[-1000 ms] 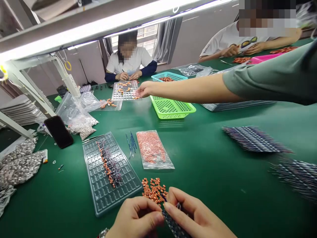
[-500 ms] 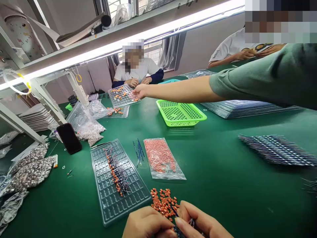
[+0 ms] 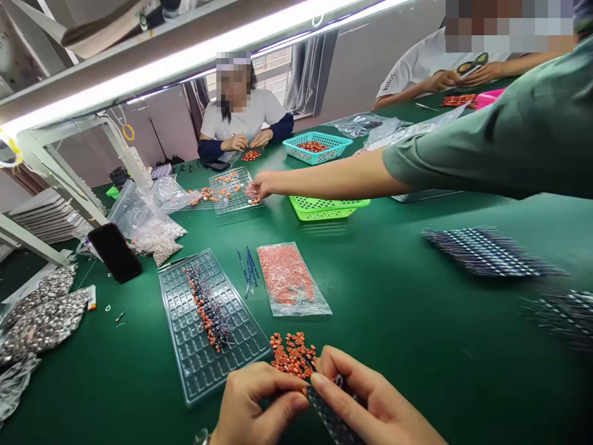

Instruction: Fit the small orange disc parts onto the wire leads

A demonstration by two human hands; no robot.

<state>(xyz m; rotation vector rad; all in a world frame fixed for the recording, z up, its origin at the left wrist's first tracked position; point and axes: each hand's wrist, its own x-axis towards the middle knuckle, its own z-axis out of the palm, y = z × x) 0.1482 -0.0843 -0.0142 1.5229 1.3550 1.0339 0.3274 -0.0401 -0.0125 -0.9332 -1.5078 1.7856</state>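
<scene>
Just below the orange pieces [image 3: 293,355], the left fingers [image 3: 300,395] pinch one small orange piece [image 3: 304,390]; the right fingers [image 3: 317,372] grip a dark, white-dotted strip bundle [image 3: 331,417].

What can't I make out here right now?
Head view, orange bit at the left hand: too small to tell its shape.
Head view, held strips: partly covered by the right hand, cut off by the bottom edge.
Head view, far right bundle: blurred, cut off by the right edge.
Head view, green basket: back part behind the reaching arm.
Head view, pink thing: partly behind the green sleeve.
</scene>
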